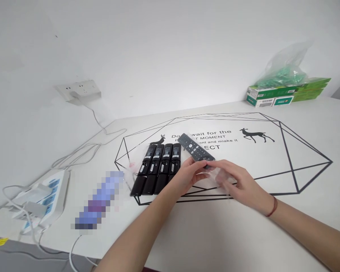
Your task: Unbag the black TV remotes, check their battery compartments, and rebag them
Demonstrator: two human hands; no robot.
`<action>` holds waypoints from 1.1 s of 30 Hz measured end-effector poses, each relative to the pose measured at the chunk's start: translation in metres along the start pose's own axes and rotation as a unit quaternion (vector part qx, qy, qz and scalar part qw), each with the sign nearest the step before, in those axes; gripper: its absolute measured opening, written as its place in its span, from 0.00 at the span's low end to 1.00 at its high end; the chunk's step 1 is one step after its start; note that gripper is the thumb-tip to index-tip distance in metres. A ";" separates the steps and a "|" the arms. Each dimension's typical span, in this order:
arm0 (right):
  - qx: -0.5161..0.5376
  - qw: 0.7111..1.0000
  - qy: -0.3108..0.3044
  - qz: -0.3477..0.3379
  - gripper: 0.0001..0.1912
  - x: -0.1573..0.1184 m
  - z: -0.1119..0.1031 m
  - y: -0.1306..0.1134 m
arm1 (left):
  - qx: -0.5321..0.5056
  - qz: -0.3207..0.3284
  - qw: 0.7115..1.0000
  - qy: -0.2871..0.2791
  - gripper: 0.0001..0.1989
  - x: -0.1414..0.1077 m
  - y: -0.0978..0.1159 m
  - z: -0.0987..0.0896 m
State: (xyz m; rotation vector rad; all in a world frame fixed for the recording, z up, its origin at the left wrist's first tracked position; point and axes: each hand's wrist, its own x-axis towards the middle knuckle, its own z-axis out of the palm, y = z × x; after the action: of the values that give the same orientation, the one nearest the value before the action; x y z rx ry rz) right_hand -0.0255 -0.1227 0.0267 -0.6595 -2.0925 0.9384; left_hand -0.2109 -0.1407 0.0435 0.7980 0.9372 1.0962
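Observation:
A black remote control (197, 148) with light buttons is tilted above the table, its lower end between my hands. My left hand (189, 173) is closed on that lower end. My right hand (238, 183) pinches clear plastic film (219, 176) at the same end, its fingertips beside my left thumb. Several black remotes (158, 166) lie face down side by side, left of my left hand, with battery bays showing. My left forearm partly covers the rightmost ones.
A white power strip (55, 200) with plugs and cables is at the left, near a pixelated object (100, 200). Green and white boxes (270, 96) under a clear plastic bag (286, 71) stand at the back right. A wall socket (81, 90) holds a plug.

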 end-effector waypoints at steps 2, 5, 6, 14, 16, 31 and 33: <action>-0.007 0.999 -0.033 -0.042 0.22 -0.001 -0.002 -0.001 | -0.004 -0.015 1.000 0.006 0.10 0.000 0.001 -0.001; 0.002 0.996 -0.048 -0.073 0.28 -0.002 -0.004 -0.002 | -0.005 -0.035 0.999 -0.005 0.11 -0.001 0.003 -0.001; 0.024 0.996 -0.048 -0.072 0.28 -0.002 -0.005 -0.003 | -0.001 -0.040 0.999 -0.010 0.12 -0.001 0.004 -0.002; 0.061 0.991 -0.010 0.119 0.14 0.002 -0.003 -0.012 | 0.050 -0.064 0.995 -0.054 0.13 -0.003 0.007 -0.001; 0.017 0.995 0.001 0.096 0.09 0.002 -0.001 -0.012 | 0.047 -0.062 0.996 -0.054 0.14 -0.002 0.006 -0.001; -0.325 0.928 0.070 -0.171 0.14 0.002 -0.010 -0.006 | 0.106 -0.042 0.989 -0.097 0.11 -0.010 0.005 0.001; -0.304 0.927 0.080 -0.203 0.17 0.004 -0.011 -0.008 | 0.095 -0.027 0.989 -0.110 0.14 -0.010 0.002 0.003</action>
State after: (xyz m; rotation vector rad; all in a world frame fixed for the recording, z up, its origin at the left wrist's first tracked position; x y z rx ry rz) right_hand -0.0200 -0.1204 0.0393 -0.5406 -2.2469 -0.0107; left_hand -0.2102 -0.1501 0.0486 1.0226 0.8791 0.8592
